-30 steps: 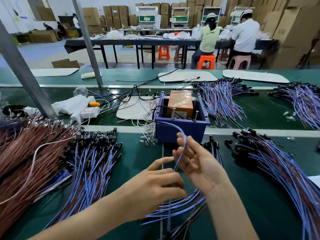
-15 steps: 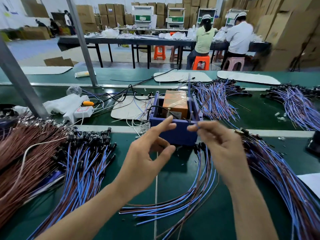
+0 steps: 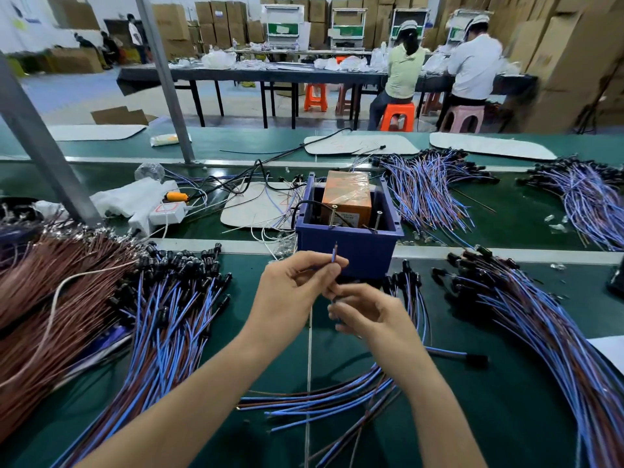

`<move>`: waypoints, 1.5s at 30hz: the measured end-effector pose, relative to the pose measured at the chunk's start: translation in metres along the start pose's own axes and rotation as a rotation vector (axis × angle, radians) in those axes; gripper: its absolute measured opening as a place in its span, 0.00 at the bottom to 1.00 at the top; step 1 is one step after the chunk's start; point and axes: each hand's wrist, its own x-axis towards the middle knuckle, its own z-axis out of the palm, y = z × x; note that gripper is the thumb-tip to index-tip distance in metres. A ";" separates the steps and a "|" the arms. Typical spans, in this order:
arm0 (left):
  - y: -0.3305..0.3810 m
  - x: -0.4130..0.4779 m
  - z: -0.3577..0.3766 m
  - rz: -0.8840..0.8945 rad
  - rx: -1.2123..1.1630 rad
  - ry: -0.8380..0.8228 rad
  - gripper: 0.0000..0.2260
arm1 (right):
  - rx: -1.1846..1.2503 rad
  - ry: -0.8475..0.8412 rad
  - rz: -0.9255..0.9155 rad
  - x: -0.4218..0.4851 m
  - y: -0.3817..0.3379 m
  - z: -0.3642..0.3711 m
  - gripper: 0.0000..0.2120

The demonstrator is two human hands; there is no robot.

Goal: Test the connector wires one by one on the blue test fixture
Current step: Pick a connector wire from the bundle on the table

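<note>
Just in front of the blue test fixture (image 3: 347, 256), pinched one connector wire (image 3: 334, 255) between thumb and forefinger of the left hand (image 3: 297, 285). Pointed the short free end of the wire upward above those fingertips, in line with the front wall of the fixture, tip below the rim. Could not tell if touching the wall or apart from it. Curled the fingers of the right hand (image 3: 368, 315) just below and to the right of the left one, nearly touching it, and gripped there the lower part of the same wire, mostly hidden between the hands. Held both hands above the green belt (image 3: 456, 417), on the near side of the fixture.

Inside the open fixture, noticed an orange box (image 3: 347, 194) wrapped in clear film and two thin metal pins (image 3: 378, 221) standing near the front wall. Under the forearms, saw a loose wire bundle (image 3: 320, 400), blue and brown, flat on the belt. On the left, found a wide pile of wires (image 3: 169, 315) with black connectors, and just beside it a heap of brown wires (image 3: 50, 298). On the right, found another large wire pile (image 3: 523, 315), apart from the hands. Behind the fixture to the right, saw more blue wires (image 3: 429, 190) spread on the far belt; to its left, a white power strip (image 3: 165, 211) with cables.
</note>
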 end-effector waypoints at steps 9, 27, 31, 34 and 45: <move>-0.014 0.026 0.010 -0.194 -0.111 0.074 0.04 | 0.201 0.273 -0.084 0.017 -0.012 0.015 0.08; -0.039 0.067 0.013 -0.420 -0.003 0.207 0.06 | 0.067 0.637 -0.048 0.050 0.011 0.003 0.12; -0.041 0.071 0.012 -0.411 -0.026 0.213 0.06 | 0.063 0.685 -0.052 0.052 0.013 0.003 0.11; -0.041 0.075 0.013 -0.406 -0.019 0.223 0.06 | 0.059 0.690 -0.032 0.055 0.013 0.003 0.11; -0.045 0.080 0.013 -0.443 -0.028 0.234 0.07 | 0.095 0.727 -0.018 0.054 0.013 0.007 0.11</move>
